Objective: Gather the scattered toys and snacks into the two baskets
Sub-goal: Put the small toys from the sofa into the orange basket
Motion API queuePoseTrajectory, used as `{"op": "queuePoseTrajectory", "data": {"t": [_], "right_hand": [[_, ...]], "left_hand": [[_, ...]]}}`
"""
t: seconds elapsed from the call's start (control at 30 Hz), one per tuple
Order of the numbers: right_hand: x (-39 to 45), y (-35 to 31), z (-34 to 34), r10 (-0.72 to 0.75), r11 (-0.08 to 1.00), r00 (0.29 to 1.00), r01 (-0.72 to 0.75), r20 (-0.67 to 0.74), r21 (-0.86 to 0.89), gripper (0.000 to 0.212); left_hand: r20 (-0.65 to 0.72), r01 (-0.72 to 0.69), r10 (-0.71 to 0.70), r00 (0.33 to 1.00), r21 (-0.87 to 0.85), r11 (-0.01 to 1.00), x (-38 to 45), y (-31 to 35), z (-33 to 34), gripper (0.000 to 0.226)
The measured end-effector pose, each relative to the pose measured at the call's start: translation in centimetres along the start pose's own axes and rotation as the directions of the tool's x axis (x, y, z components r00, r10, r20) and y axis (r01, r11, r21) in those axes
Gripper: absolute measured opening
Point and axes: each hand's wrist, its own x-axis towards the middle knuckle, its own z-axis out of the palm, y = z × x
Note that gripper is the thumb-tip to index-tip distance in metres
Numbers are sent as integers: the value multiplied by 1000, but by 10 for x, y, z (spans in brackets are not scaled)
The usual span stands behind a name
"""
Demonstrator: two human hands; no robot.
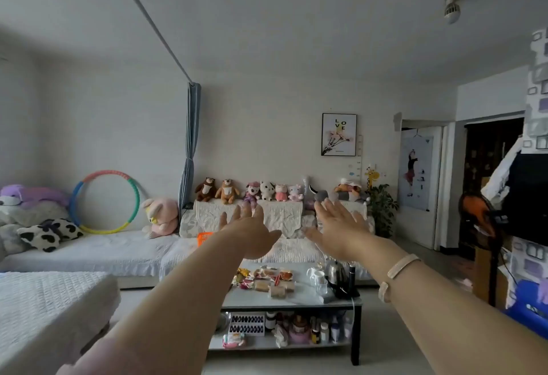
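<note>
My left hand [250, 230] and my right hand [338, 227] are stretched out in front of me, fingers spread, holding nothing. Below them, wrapped snacks [267, 279] lie scattered on the coffee table [267, 300]. Several plush toys [252, 192] sit in a row along the sofa back, among them a brown bear [205, 189]. An orange basket [204, 238] shows on the sofa seat, partly hidden behind my left forearm. A second basket is not visible.
A kettle [335, 273] and white cups [315, 278] stand on the table's right end; bottles fill its lower shelf. A big pink plush [160, 217], a hoop [105, 201] and cushions lie on the left daybed. A fan [477, 220] stands at right.
</note>
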Motion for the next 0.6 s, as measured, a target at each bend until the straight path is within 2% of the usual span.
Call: {"op": "queuePoseTrajectory", "data": {"t": [0.1, 0.3, 0.6], "right_hand": [[13, 3, 10, -3, 1000, 1000, 4, 20, -25, 78], [42, -10, 25, -46, 999, 998, 47, 36, -24, 78], [125, -63, 56, -48, 998, 997, 50, 52, -33, 75]], "left_hand": [[22, 20, -21, 1000, 56, 998, 5, -2, 7, 78], [24, 39, -41, 999, 63, 997, 32, -20, 20, 80], [18, 7, -9, 1000, 72, 997, 107, -94, 30, 79]]}}
